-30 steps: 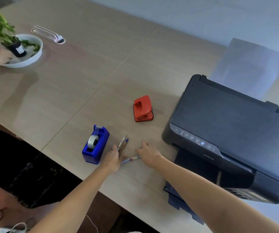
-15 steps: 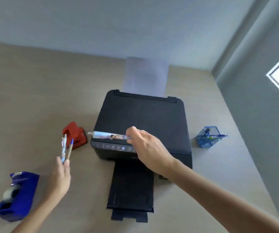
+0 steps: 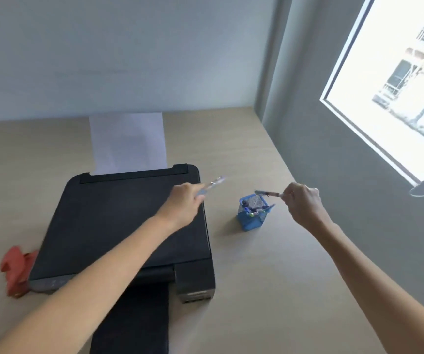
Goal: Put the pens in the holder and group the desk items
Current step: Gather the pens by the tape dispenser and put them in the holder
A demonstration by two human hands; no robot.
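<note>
A blue mesh pen holder (image 3: 253, 214) stands on the desk to the right of the printer, with several pens inside. My right hand (image 3: 301, 204) hovers just right of it and grips one pen (image 3: 267, 193) that points left over the holder's rim. My left hand (image 3: 184, 204) is stretched over the printer's right edge, holding blurred pens (image 3: 212, 185) that point toward the holder. A red hole punch (image 3: 16, 272) lies at the printer's left, partly hidden by it.
A black printer (image 3: 119, 221) fills the middle of the wooden desk (image 3: 269, 290), its output tray extended toward me and white paper (image 3: 128, 141) upright at its back. A grey wall and a window (image 3: 397, 80) bound the desk on the right.
The view has swung right, and the tape dispenser has left the frame. Both hands have carried their pens rightward, the right one past the printer to the holder, the left one over the printer.
</note>
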